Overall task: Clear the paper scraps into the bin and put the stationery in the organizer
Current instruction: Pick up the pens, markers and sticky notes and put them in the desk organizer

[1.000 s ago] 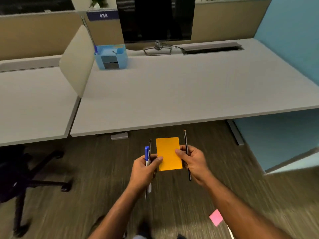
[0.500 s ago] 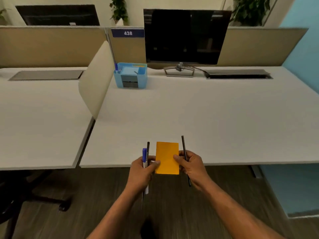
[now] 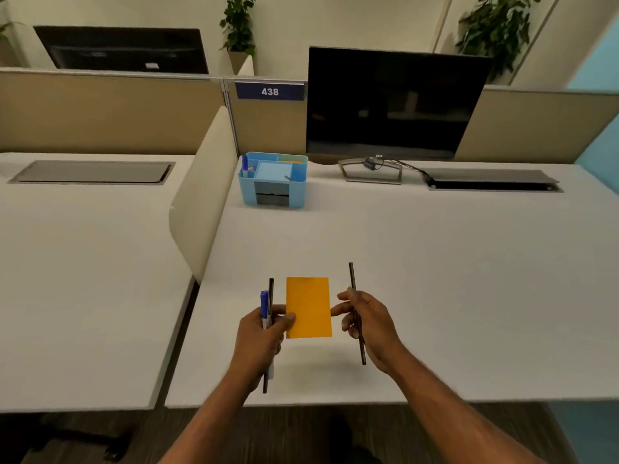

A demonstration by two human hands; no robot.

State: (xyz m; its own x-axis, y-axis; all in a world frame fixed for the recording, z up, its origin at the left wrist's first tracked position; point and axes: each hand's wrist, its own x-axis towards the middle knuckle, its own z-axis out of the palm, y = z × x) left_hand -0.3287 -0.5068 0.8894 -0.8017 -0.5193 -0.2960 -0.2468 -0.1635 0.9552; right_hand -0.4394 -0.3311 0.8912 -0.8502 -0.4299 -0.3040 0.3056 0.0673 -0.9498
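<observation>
Above the near edge of the white desk (image 3: pixel 418 262), the left hand (image 3: pixel 264 333) is closed around a blue-capped marker (image 3: pixel 264 304) and a thin dark pencil (image 3: pixel 271 296), its thumb pinning the left edge of a plain orange sticky-note pad (image 3: pixel 308 308), a flat upright rectangle. The right hand (image 3: pixel 368 323) holds a second dark pencil (image 3: pixel 357 313) in loosely curled fingers, its thumb tip at the pad's right edge, contact unclear. The light blue organizer (image 3: pixel 273 184) stands at the far left of the desk, beside the monitor (image 3: pixel 392 105), with a blue marker and pale blue and orange paper in its compartments.
</observation>
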